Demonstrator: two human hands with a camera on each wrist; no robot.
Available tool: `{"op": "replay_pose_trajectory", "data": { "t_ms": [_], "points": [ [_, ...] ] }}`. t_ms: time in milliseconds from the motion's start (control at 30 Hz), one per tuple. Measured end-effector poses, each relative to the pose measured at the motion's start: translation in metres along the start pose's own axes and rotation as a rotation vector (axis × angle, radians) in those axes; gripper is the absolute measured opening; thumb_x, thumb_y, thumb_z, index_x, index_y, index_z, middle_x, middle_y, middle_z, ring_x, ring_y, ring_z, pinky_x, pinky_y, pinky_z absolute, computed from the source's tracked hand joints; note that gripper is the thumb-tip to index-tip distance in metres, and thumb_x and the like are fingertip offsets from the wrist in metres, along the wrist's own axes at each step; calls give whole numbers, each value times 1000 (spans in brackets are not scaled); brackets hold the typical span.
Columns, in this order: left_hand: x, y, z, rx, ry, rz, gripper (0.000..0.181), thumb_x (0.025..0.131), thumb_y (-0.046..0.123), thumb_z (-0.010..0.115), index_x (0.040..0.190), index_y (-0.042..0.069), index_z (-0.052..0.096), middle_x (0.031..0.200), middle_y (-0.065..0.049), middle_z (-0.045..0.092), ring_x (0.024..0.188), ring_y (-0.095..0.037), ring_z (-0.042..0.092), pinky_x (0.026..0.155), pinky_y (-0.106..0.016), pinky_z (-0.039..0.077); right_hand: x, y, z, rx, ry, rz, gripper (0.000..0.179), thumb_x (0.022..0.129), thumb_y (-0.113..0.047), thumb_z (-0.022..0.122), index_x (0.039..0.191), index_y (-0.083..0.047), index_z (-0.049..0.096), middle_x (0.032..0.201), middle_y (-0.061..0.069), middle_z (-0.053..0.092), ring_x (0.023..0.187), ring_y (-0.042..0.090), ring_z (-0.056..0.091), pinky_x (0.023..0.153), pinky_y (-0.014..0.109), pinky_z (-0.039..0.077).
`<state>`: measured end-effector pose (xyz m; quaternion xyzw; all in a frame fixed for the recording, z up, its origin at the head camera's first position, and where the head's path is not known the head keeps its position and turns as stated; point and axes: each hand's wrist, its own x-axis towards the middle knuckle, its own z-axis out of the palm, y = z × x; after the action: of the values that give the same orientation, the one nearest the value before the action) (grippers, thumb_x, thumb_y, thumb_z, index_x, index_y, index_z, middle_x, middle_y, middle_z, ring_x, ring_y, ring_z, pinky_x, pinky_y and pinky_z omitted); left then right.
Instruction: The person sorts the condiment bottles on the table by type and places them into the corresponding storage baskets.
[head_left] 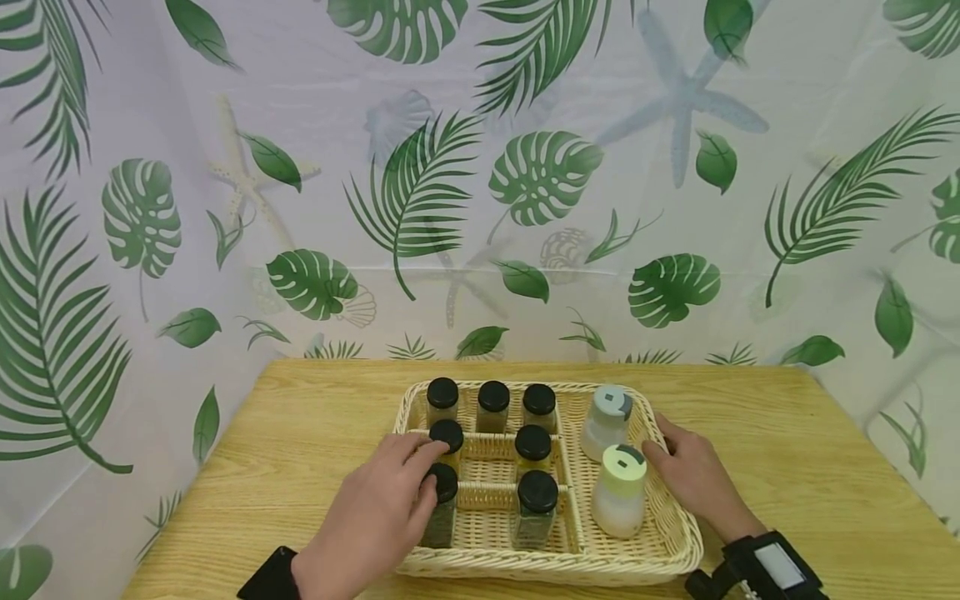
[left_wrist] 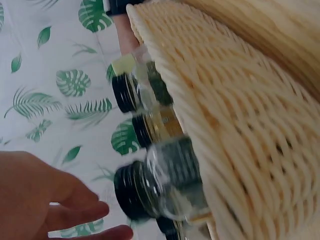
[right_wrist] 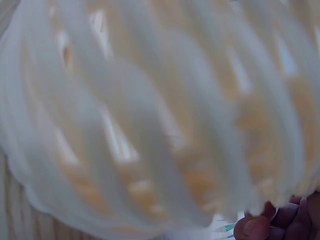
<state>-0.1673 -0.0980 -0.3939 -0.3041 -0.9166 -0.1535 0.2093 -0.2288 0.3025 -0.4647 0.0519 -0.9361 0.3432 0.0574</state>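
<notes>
A cream wicker basket (head_left: 528,563) with divided compartments sits on the table. In its left compartments stand several glass jars with black lids, one of them a front-left jar (head_left: 442,527). My left hand (head_left: 375,510) reaches over the basket's left side. Its fingers are by the lids of the left jars; in the left wrist view they are spread and apart from the nearest jar (left_wrist: 175,172). My right hand (head_left: 697,477) grips the basket's right rim, its thumb on top. In the right wrist view, weave fills most of the picture and the fingertips (right_wrist: 255,228) show beside it.
In the basket's right compartment stand two shakers, one with a pale blue lid (head_left: 609,402) and one with a yellow-green lid (head_left: 624,468). The wooden table (head_left: 307,433) extends around the basket. A leaf-patterned cloth (head_left: 480,233) hangs behind it.
</notes>
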Motion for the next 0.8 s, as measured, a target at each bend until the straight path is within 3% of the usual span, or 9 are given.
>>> {"op": "replay_pose_trajectory", "data": {
  "t_ms": [100,167,333,433,500,600,800],
  "points": [
    [0,-13,1,48,62,-72,31,90,14,59,120,7,62,105,-6,60,94,-17,53,65,-29,53,0,-1,0,-5,-2,1,56,100,-24,44,145,5,29,126,32,53,81,19,59,67,37,51],
    [-1,-22,4,77,57,-146,33,92,17,58,122,4,60,101,-8,61,89,-20,54,61,-31,52,1,-1,-1,-10,-4,3,56,100,-25,44,145,5,28,127,32,51,88,22,59,71,41,53],
    [-5,-40,16,44,-87,-327,44,96,28,54,124,-5,55,94,-17,67,80,-28,61,58,-42,53,0,-1,-1,-15,-13,7,57,101,-26,43,145,7,28,131,33,47,108,33,52,83,52,50],
    [-6,-48,25,-18,-189,-385,48,97,30,51,126,-8,52,78,-12,67,70,-23,62,55,-41,52,0,-1,-1,-14,-10,4,57,101,-26,43,145,7,28,131,33,47,109,33,52,83,53,50],
    [-6,-52,31,-49,-237,-401,50,98,29,49,130,-9,49,63,-5,61,58,-17,58,48,-36,46,0,-1,-1,-11,-7,1,57,101,-25,43,145,7,28,130,33,48,105,31,54,81,51,51],
    [-8,-55,40,-82,-256,-402,51,99,25,47,134,-11,44,48,5,45,41,-9,44,38,-29,34,1,-1,0,-10,-4,-5,57,101,-25,43,145,7,28,129,33,49,104,30,55,80,50,52],
    [-10,-52,50,-90,-228,-364,52,101,21,39,134,-19,38,45,8,37,34,-7,34,31,-26,25,3,1,-1,-32,-14,-18,56,101,-25,43,144,9,29,130,33,48,103,29,55,78,47,51]
  ]
}}
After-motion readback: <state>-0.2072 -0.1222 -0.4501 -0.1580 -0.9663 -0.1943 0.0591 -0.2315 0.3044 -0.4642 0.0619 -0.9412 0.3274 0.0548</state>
